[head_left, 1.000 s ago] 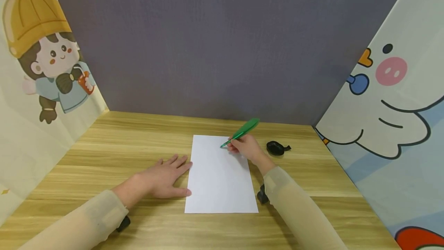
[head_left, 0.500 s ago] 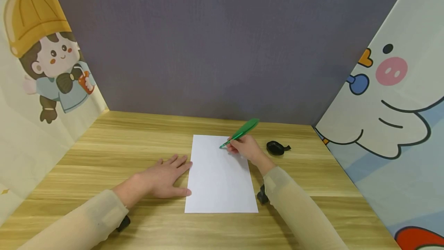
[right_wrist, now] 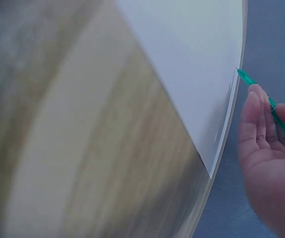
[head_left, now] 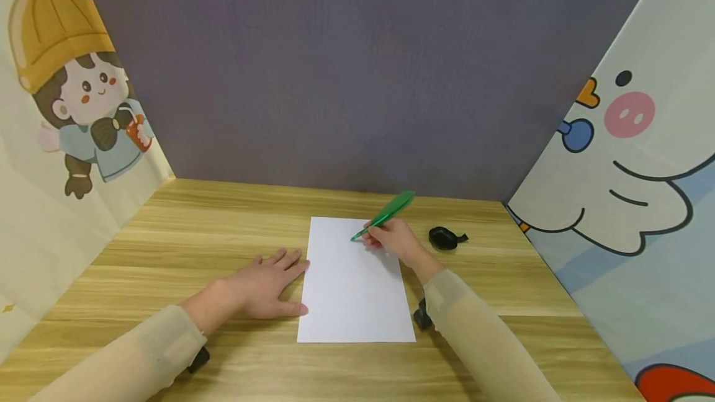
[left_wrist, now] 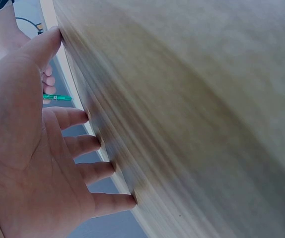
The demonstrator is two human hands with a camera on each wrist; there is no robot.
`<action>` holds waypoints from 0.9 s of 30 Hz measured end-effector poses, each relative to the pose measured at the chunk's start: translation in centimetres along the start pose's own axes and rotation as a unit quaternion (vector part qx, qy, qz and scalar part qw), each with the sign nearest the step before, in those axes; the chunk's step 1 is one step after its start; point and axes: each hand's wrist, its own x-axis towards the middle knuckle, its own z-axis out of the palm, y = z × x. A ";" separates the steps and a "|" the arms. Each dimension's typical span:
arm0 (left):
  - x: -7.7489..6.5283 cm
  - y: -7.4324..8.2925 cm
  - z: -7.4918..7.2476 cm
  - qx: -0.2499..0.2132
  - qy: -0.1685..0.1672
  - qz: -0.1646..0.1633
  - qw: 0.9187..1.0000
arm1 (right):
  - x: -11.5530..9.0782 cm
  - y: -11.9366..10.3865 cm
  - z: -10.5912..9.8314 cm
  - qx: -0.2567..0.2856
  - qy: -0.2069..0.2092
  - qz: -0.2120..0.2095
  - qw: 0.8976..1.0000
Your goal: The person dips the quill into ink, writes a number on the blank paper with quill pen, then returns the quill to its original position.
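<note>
1. Pinching a green feather-shaped pen (head_left: 393, 208), the right hand (head_left: 395, 239) is over the far right part of a white sheet of paper (head_left: 354, 293).
2. The pen slants, its tip pointing down to the left and near, its broad feather end rising to the right and far; whether the tip touches the sheet I cannot tell.
3. The left hand (head_left: 265, 287) lies palm down to the left of the sheet, its fingers and thumb spread, holding nothing; the thumb tip and index fingertip reach the sheet's left edge.
4. The sheet lies flat on a wood-grained table (head_left: 167, 228), between the two hands, its short sides near and far.
5. A small black object (head_left: 444, 238) with a short tab rests on the table, to the right of the right hand, apart from the sheet.
6. Pale sleeves (head_left: 486, 334) cover both forearms, and a dark panel (head_left: 346, 79) stands at the table's far edge.
7. Cartoon-printed panels (head_left: 631, 160) flank the table left and right.
</note>
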 end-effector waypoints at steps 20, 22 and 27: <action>-0.1 0.1 0.0 -0.002 0.001 -0.002 1.000 | -0.3 -0.3 0.3 0.010 -0.014 -0.001 1.000; -0.1 0.1 0.0 -0.002 0.001 -0.003 1.000 | -0.4 -0.3 0.3 0.008 -0.017 -0.001 1.000; -0.1 0.2 -0.1 0.000 0.001 -0.002 1.000 | -0.5 -0.3 0.5 0.009 -0.027 0.006 1.000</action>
